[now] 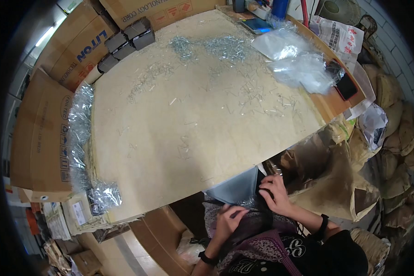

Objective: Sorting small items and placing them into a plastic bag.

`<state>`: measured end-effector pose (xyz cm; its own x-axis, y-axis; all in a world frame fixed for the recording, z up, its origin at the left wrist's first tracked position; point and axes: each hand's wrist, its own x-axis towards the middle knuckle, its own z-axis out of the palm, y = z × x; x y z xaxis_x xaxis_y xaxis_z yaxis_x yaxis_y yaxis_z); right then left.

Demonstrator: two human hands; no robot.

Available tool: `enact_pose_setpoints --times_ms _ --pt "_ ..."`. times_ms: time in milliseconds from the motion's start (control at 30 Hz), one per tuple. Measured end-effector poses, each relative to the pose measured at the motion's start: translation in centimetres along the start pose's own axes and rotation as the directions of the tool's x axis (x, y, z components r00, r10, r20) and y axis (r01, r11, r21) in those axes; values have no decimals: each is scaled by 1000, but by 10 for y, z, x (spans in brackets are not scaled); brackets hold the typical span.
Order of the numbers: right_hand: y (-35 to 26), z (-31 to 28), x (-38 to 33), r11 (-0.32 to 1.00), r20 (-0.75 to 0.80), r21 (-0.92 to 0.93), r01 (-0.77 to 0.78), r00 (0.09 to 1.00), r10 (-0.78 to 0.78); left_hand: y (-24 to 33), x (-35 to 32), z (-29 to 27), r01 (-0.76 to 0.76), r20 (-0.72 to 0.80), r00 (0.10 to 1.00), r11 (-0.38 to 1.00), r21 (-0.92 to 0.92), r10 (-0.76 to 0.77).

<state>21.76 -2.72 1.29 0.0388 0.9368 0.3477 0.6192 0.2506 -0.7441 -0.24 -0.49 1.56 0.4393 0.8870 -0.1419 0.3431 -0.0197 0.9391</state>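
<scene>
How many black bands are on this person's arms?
2: one narrow black band around the left forearm, another narrow black band around the right forearm. More may be hidden.

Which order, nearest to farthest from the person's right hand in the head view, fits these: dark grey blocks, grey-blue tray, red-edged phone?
1. Grey-blue tray: just left of the right hand.
2. Red-edged phone: farther off, on the right side of the table.
3. Dark grey blocks: farthest, at the far left edge.
</scene>
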Motion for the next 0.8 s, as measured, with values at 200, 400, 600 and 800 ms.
enact_pose_setpoints --times_ms 200,400,600,800 --pt "-1 0 -4 1000 338 28 -9 941 -1 -13 1 3 -62 -24 998 997 35 63" --pt "-31 1 48 914 58 15 405 912 -405 -22 3 4 83 -39 996 993 -86 -86" --pt "-72 62 158 854 211 -105 510 851 -482 -24 0 1 6 -58 998 998 -68 -10" --pt "-58 66 154 829 314 -122 546 813 -490 -13 0 -1 25 -74 997 999 -34 -28"
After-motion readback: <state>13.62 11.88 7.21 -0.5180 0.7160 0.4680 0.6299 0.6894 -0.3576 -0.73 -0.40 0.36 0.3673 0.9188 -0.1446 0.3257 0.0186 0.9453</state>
